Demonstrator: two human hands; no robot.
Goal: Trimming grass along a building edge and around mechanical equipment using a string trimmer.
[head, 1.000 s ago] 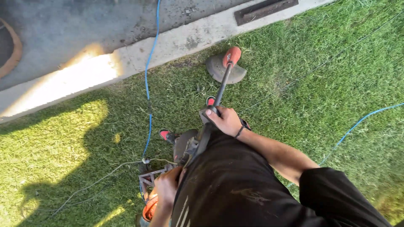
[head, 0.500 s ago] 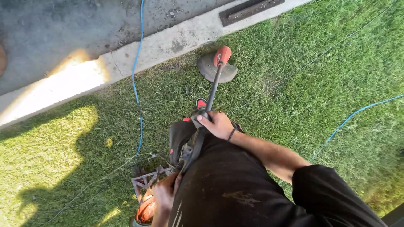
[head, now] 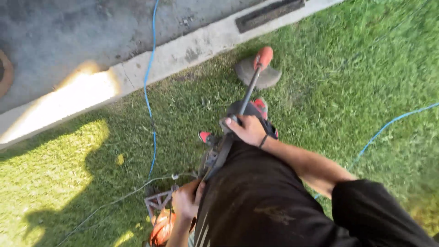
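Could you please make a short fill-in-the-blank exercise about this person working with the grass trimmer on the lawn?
1. The right hand grips the trimmer's front ____ on the shaft.
2. The left hand holds the rear end of the grass trimmer, whose body is ____ in colour.
3. A ____ cable runs from the pavement across the grass.
4. The cutting head works on the grass beside the concrete ____.

Missing words: handle; orange; blue; kerb
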